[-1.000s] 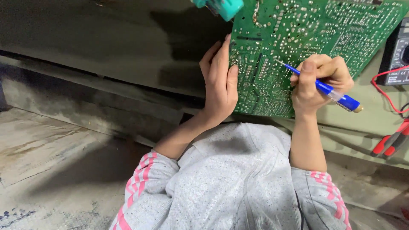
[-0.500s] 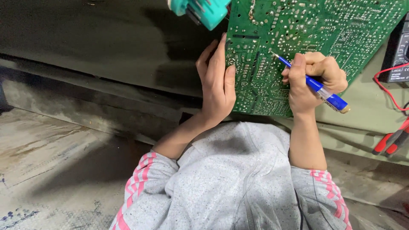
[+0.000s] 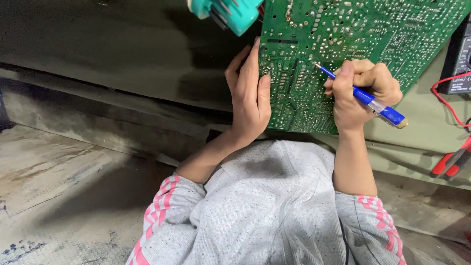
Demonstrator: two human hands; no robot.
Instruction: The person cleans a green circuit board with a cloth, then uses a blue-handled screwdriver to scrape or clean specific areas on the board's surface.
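— Right hand first: what's it doing?

— It sits in the upper right of the frame, fingers clenched round a blue plastic pen-shaped tool with a clear band and a thin metal tip. The tip points up and left and touches the solder side of the large green printed circuit board.

— And the left hand?

— Near the upper middle, just left of the board. It grips the board's left edge: the thumb lies flat on the green face, the fingers reach up along the edge and behind it.

— So where does the board lie relative to the hands?

— It fills the upper right of the frame, tilted, resting on the olive-green metal workbench. Both hands are on it, the left at its edge, the right over its lower middle.

— Anything else about?

— A teal plastic device at the top centre, just beside the board's upper left corner. At the far right edge, a dark multimeter with a red lead, and red-handled probes below it. Grey speckled sleeves with pink stripes fill the bottom.
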